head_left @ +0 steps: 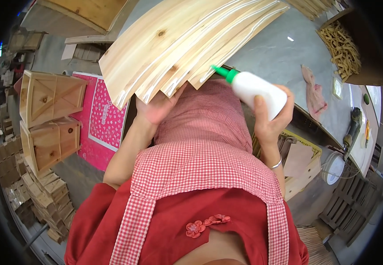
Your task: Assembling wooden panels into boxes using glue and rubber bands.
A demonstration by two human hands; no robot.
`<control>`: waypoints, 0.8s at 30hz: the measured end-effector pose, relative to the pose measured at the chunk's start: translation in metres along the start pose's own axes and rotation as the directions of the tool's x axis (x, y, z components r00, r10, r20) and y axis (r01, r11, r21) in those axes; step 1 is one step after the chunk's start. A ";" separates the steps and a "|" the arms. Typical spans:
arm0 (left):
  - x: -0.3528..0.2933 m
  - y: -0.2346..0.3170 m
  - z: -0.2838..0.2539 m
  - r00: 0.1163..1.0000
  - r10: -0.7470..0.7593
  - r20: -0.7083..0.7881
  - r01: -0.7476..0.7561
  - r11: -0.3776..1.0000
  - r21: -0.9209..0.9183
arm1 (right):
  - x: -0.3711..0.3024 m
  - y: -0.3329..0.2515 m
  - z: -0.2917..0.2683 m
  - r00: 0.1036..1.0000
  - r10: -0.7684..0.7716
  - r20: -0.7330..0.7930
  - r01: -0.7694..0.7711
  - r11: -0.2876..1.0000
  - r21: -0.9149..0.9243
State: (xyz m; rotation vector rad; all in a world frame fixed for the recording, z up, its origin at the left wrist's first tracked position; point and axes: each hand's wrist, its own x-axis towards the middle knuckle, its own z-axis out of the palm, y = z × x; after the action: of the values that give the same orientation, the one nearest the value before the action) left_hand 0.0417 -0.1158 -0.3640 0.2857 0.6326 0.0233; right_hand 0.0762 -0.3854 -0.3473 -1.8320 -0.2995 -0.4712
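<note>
Several pale wooden boards (151, 48) lie fanned and overlapping, their near ends jutting past the table edge. Wet, shiny white glue lines run along their exposed long edges. My left hand (158, 108) holds these near ends from underneath, palm up; the boards hide part of its fingers. In my right hand (273, 117) is a white squeeze bottle (257, 90) with a green cap and nozzle, fingers wrapped round its body. Tilted toward the left, the bottle has its green tip at the nearest board's edge, close to the end of a glue line.
On the grey table (275, 53) lie a pink cloth (314, 92) and a dark power tool (354, 126). A box of small wooden pieces (339, 51) stands far right. Wooden crates (52, 97) stand at left by a pink patterned sheet (105, 115). A white bucket (333, 168) is low at right.
</note>
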 end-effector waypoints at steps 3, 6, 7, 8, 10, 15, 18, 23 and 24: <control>0.001 0.001 -0.005 0.998 -0.018 0.064 0.021 0.999 -0.044 | 0.003 0.010 0.001 0.986 0.166 -0.017 -0.165 0.984 0.072; 0.001 -0.001 -0.004 1.000 -0.027 -0.011 0.027 0.997 -0.077 | -0.007 -0.001 0.003 0.998 -0.011 0.068 0.010 1.000 0.021; 0.001 -0.001 -0.005 1.000 -0.029 0.001 0.029 0.997 -0.075 | -0.012 -0.004 0.003 0.990 -0.044 0.133 0.041 0.999 0.026; 0.002 -0.002 -0.006 0.999 -0.032 0.014 0.033 0.997 -0.072 | -0.016 -0.008 0.003 0.990 0.066 0.125 -0.075 0.995 0.067; 0.002 -0.003 -0.011 0.998 -0.046 0.045 0.050 0.994 -0.092 | -0.017 -0.001 0.001 0.979 0.170 0.111 -0.183 0.976 0.119; 0.012 -0.015 -0.017 0.998 -0.055 0.032 0.058 0.991 -0.120 | -0.022 0.015 -0.008 0.945 0.319 0.068 -0.325 0.912 0.248; 0.019 -0.027 -0.019 0.999 -0.039 -0.003 0.038 0.986 -0.165 | -0.022 0.017 -0.003 0.953 0.304 0.018 -0.301 0.933 0.195; 0.026 -0.034 -0.012 0.999 -0.044 -0.011 0.042 0.988 -0.146 | -0.036 0.029 -0.010 0.978 0.186 0.096 -0.195 0.976 0.095; 0.027 -0.036 -0.013 0.998 -0.055 -0.005 0.055 0.991 -0.121 | -0.039 0.029 -0.015 0.961 0.248 0.126 -0.263 0.957 0.121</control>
State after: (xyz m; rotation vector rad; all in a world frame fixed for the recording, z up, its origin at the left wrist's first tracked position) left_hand 0.0537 -0.1440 -0.3989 0.1507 0.6440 0.0099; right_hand 0.0520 -0.4076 -0.3857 -1.7349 -0.1604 -0.1660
